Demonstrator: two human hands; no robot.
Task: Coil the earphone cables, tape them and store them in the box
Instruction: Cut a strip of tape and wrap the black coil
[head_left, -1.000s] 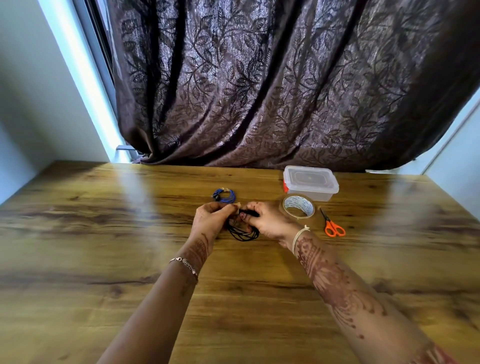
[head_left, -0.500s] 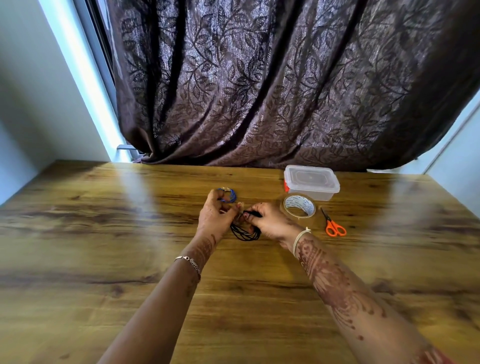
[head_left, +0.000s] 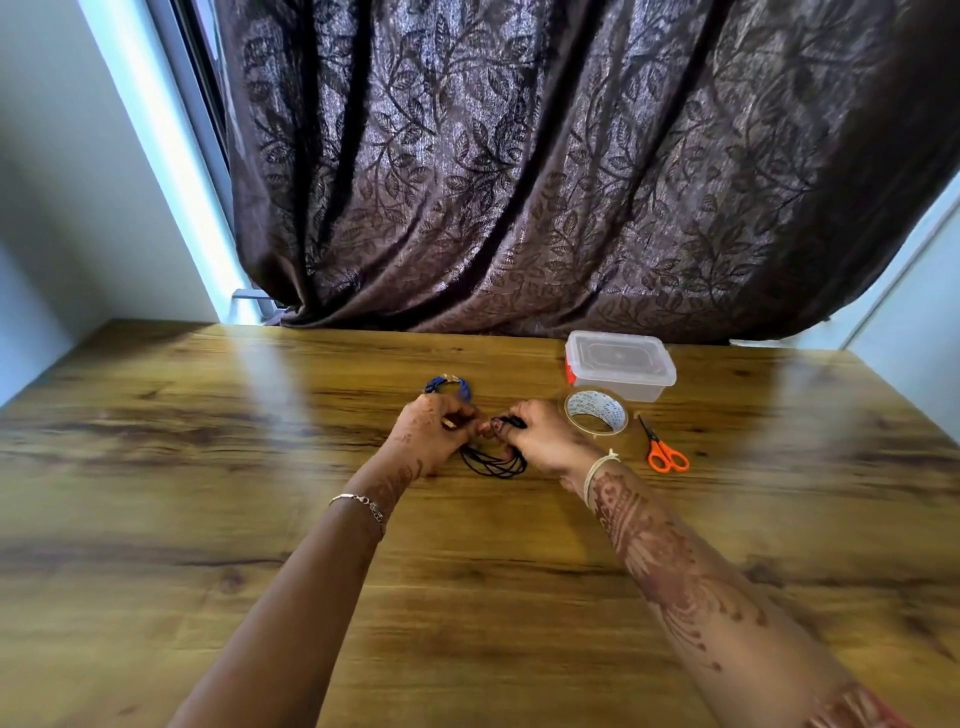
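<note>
Left hand now nearer blue coil — its fingers and right hand's clamped on black coil.

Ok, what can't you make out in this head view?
Head view:
- Top of the black cable: hidden under the left hand and right hand; taped or not, unclear.
- Near side of the blue cable: behind the left hand.
- Inside of the box: cloudy lid hides it.

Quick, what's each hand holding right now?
Left hand: closed, pinching the black cable.
Right hand: closed, gripping the same cable.
</note>
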